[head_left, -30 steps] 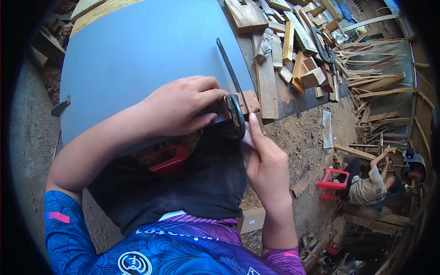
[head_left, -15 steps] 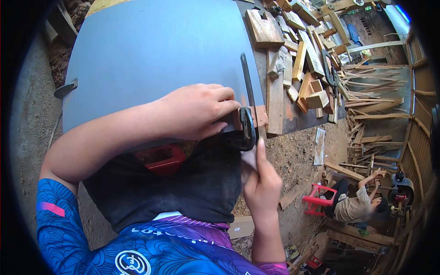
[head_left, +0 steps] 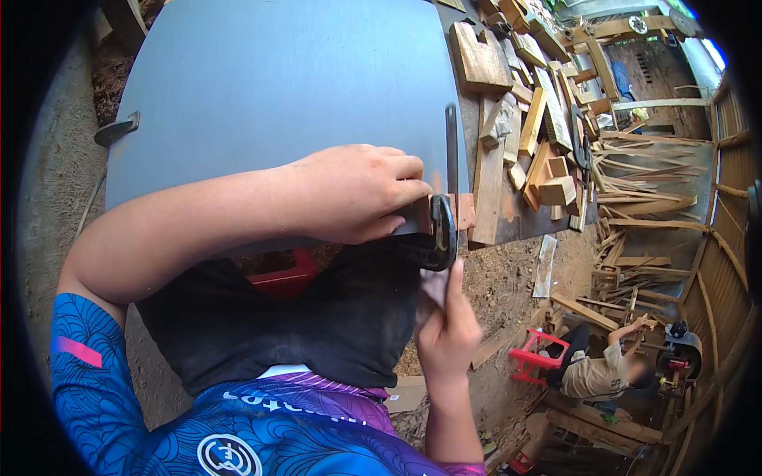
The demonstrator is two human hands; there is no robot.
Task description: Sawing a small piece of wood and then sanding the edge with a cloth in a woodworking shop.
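A small reddish wooden block (head_left: 466, 213) sits at the near right corner of the blue-grey tabletop, held there by a black C-clamp (head_left: 444, 238). My left hand (head_left: 369, 190) lies on the table with curled fingers, its fingertips closed on the block's left part beside the clamp. Standing out beyond the clamp is a long, narrow, dark metal file (head_left: 452, 147), lying across the block. Below the table edge my right hand (head_left: 451, 321) grips the file's near end, index finger stretched along it. Pale cloth-like material (head_left: 433, 285) shows at that grip; the handle is hidden.
Wood offcuts (head_left: 532, 119) crowd the bench to the right. A metal bracket (head_left: 117, 129) juts from the table's left edge. A red stool (head_left: 286, 274) shows under the table. Farther right, a co-worker (head_left: 607, 371) sits on another red stool near a machine.
The table and clamp appear shifted right in the picture. Against the clamp, the file has swung slightly, its far end now farther right. My left hand stays at the block.
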